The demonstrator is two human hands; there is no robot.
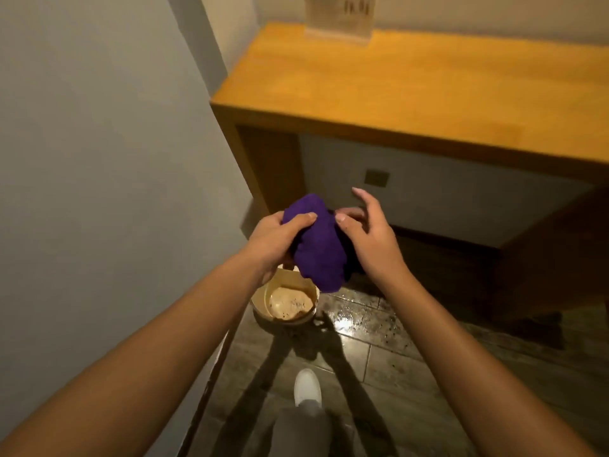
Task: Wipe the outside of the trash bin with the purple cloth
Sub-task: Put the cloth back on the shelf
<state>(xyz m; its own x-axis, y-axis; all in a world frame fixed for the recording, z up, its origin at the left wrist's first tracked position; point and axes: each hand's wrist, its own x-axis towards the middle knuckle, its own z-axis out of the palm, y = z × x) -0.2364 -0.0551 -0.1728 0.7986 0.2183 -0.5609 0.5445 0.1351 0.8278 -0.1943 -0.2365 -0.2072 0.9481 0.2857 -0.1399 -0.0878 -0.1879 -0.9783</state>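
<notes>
Left grip [275,237] closed tight on the purple cloth [314,249], thumb pressed on top. Right grip [367,235] loose and open, fingertips just touching the cloth's other side. Cloth bunched up between both grips, up in the air. Trash bin [286,301] right below the grips, on the shiny floor [372,344]. Wooden desk [412,94] beyond the grips. White shoe [307,387] far below.
</notes>
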